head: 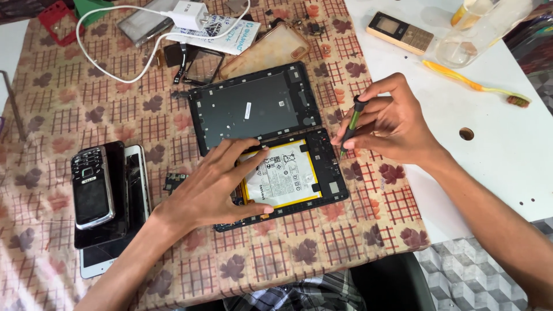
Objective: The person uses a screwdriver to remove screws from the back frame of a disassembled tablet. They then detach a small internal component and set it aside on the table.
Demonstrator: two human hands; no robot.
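So, one opened tablet [288, 173] sits mid-table, its yellow-edged battery [282, 175] showing and its flat dark back cover [253, 106] lying just at 12 o'clock. The left hand [216, 184] rests flat on the tablet, fingers spread, gripping nothing. The right hand [391, 124] pinches a slim green-black screwdriver [350, 126] at the tablet's 3 o'clock edge. Three phones [109, 196] are stacked at 9 o'clock, and one white charger [187, 14] lies at 11. The cloth [69, 103] is checked with a leaf print; a white tabletop [507, 150] shows at 3.
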